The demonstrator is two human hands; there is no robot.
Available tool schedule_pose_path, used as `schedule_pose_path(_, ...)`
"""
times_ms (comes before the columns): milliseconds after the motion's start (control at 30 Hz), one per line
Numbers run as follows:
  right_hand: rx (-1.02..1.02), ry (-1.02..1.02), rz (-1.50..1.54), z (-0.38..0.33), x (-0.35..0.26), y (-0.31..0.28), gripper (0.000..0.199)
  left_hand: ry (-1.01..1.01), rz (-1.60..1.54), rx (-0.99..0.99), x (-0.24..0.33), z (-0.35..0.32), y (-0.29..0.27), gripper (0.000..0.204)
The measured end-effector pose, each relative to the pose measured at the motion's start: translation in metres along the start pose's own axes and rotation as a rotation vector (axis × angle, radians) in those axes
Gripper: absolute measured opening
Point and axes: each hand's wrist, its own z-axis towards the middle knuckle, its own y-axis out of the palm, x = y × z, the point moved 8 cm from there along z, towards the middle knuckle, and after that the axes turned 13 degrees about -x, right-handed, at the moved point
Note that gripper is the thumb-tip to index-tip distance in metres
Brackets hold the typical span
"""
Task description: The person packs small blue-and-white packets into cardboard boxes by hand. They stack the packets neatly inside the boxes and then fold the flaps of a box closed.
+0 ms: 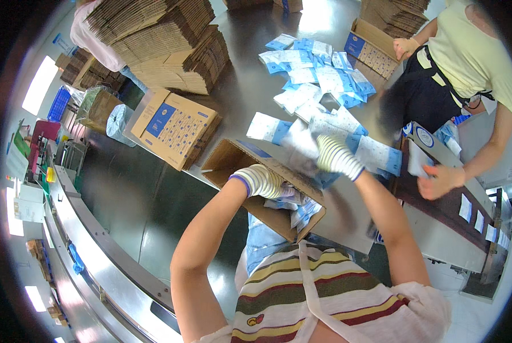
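Open box (233,163) at surface (250,86) edge, tilted toward body, flaps out, already part full of white-blue packets (301,211). Left hand (261,180), striped glove, down inside box mouth on packets there; fingers hidden by wall and blur, so grip can't be told. Right hand (337,157), same glove, blurred, over loose packet (301,143) just beyond box rim; fingers look curled round it, prob. gripping, not certain.

Judgement, for doing this step well:
- Grab packets flat, w/ fingers under long edge, not by corner; thin pouches prob. slippery and floppy.
- Keep left hand pressing stack inside so new ones slide in beside, not across.
- Box overhangs edge near body; could tip w/ more weight, so hold wall steady.
- Watch rim flaps; packet may catch there and fold.

Further out: big heap of packets (319,74) spread mid surface. Closed printed carton (173,128) left of box, stack of flat cardboard (170,46) behind it. Another person (473,51) at right, hand (439,180) near edge, other hand (405,47) at second carton (373,48). Conveyor rail (96,240) lower left.
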Motion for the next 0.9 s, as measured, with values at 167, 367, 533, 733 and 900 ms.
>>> schedule_pose_path(167,0.594,-0.696,0.701,-0.083,-0.049,-0.113,0.065,-0.082,0.133,0.042,0.001,0.017,-0.001,0.041)
schedule_pose_path(367,0.485,-0.783,0.694,-0.035,-0.134,-0.066,0.055,-0.134,0.287,-0.056,0.04,0.023,0.024,0.036)
schedule_pose_path(533,0.222,-1.045,0.805,-0.059,-0.169,-0.061,0.067,-0.107,0.296,-0.09,0.052,0.029,0.042,0.032)
schedule_pose_path(733,0.271,-0.809,0.528,-0.048,-0.153,-0.051,0.059,-0.064,0.281,-0.095,0.059,0.039,0.044,0.03)
schedule_pose_path(900,0.232,-0.481,0.185,-0.03,-0.108,-0.061,0.065,-0.138,0.233,-0.189,0.057,0.033,0.032,0.034)
